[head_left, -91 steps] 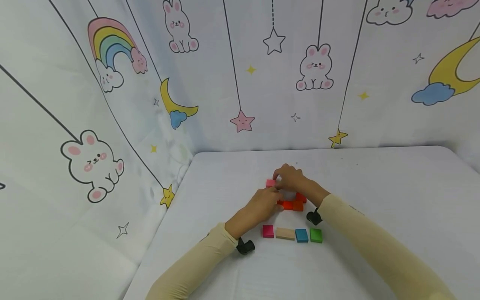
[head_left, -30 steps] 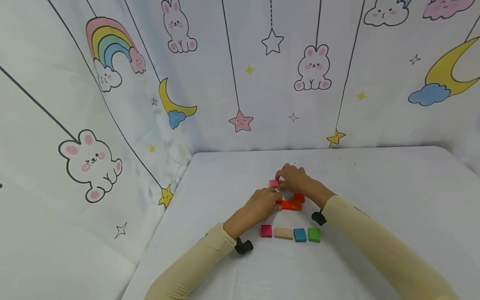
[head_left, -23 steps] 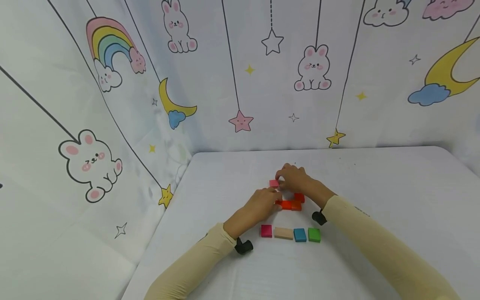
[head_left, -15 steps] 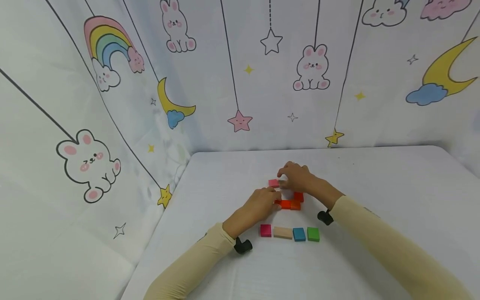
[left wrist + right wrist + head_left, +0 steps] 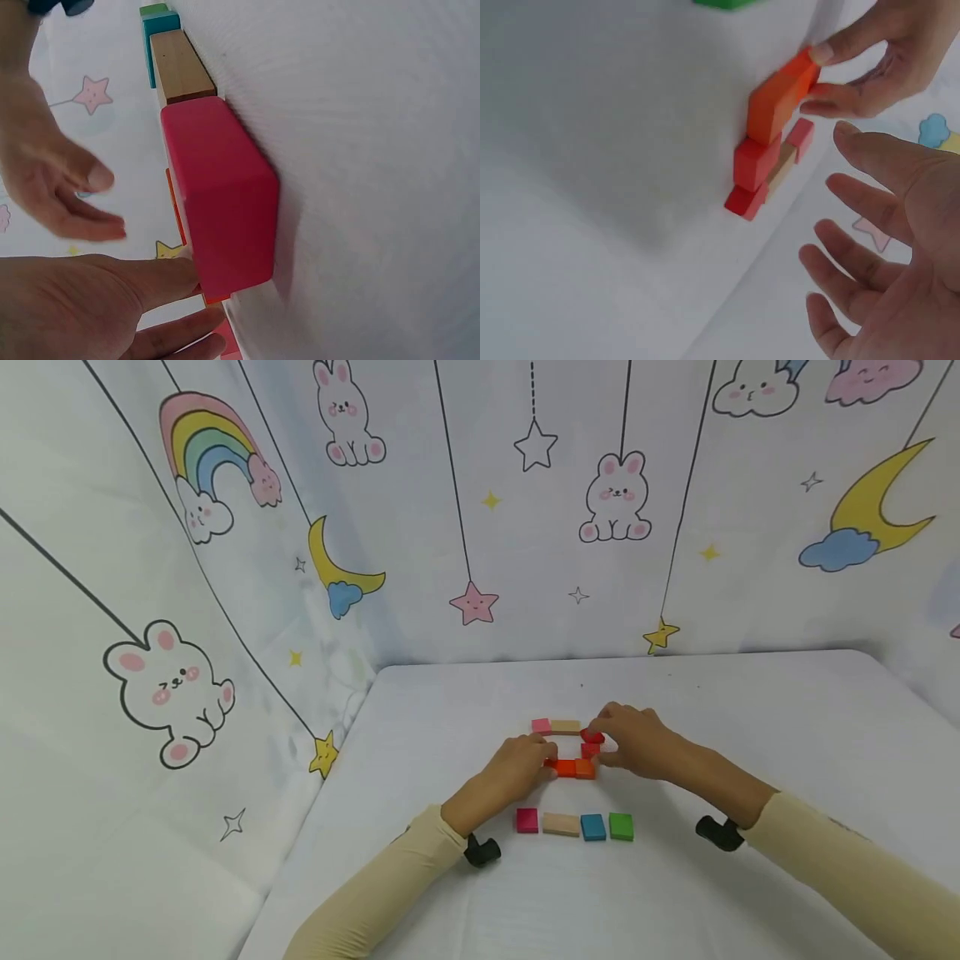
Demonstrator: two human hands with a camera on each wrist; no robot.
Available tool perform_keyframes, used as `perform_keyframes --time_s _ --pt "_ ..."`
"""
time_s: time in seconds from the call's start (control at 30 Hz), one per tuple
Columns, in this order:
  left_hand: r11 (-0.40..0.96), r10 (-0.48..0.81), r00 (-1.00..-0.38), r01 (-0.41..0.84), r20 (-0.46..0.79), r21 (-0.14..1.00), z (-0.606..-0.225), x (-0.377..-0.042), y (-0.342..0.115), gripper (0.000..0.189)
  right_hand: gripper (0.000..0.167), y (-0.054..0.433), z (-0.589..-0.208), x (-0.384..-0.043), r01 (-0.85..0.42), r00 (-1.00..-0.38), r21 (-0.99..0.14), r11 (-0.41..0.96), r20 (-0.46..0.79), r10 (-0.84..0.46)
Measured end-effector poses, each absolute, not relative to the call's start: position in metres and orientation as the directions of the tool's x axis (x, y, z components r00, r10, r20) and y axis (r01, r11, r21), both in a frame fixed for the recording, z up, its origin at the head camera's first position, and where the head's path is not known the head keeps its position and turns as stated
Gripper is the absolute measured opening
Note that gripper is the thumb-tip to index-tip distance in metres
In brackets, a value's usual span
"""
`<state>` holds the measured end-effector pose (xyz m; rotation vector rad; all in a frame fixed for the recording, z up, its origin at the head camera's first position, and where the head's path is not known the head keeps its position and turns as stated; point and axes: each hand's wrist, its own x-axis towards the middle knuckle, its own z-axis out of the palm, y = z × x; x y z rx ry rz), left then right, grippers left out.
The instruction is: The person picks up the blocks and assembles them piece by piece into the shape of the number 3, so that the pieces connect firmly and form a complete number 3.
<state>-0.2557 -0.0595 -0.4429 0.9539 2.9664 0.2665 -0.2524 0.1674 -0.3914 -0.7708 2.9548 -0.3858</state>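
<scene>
My left hand [image 5: 513, 768] pinches the left end of a short orange row, thumb and finger on a red-orange block [image 5: 799, 71]. Joined to it is an orange block [image 5: 585, 768]. Behind that sits a red block [image 5: 590, 751], then a darker red block [image 5: 592, 737] turned at an angle at the far corner. A plain wooden block [image 5: 566, 727] and a pink block [image 5: 541, 727] continue leftward along the back. My right hand [image 5: 641, 743] hovers just right of the red blocks, fingers spread and apart, holding nothing in the right wrist view.
Nearer to me is a spaced row: a crimson block [image 5: 527, 820], a wooden block [image 5: 561, 824], a blue block [image 5: 593, 827] and a green block [image 5: 621, 827]. All lie on a white-covered table [image 5: 465, 702]. A printed curtain [image 5: 420, 510] hangs behind.
My right hand has drawn away to the right from the back row, uncovering the wooden block and the darker red block. My left hand has stayed at the orange row.
</scene>
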Motion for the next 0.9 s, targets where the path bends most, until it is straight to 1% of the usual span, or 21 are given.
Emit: perform_keyframes --time_s 0.23,0.4,0.47,0.63,0.77,0.9 --pt "0.800 0.579 -0.814 0.577 0.038 0.164 -0.445 -0.256 -0.059 0.027 0.036 0.191 -0.399 -0.214 -0.469 -0.873 -0.229 0.853 -0.023 -0.486" --pt "0.801 0.579 -0.815 0.576 0.035 0.163 -0.444 -0.256 -0.059 0.027 0.035 0.206 -0.407 -0.189 -0.466 -0.875 -0.238 0.852 -0.014 -0.483" --pt "0.800 0.580 -0.814 0.577 0.033 0.163 -0.443 -0.255 -0.060 0.028 0.034 0.210 -0.412 -0.181 -0.446 -0.885 -0.254 0.858 -0.020 -0.466" --pt "0.803 0.578 -0.816 0.575 0.032 0.158 -0.443 -0.255 -0.060 0.027 0.036 0.213 -0.424 -0.169 -0.404 -0.906 -0.275 0.872 -0.008 -0.422" --pt "0.806 0.573 -0.819 0.569 0.029 0.162 -0.442 -0.254 -0.060 0.026 0.034 0.209 -0.433 -0.162 -0.397 -0.915 -0.264 0.879 0.032 -0.403" --pt "0.807 0.570 -0.822 0.565 0.027 0.169 -0.442 -0.254 -0.060 0.028 0.031 0.207 -0.438 -0.160 -0.395 -0.916 -0.263 0.880 0.042 -0.398"
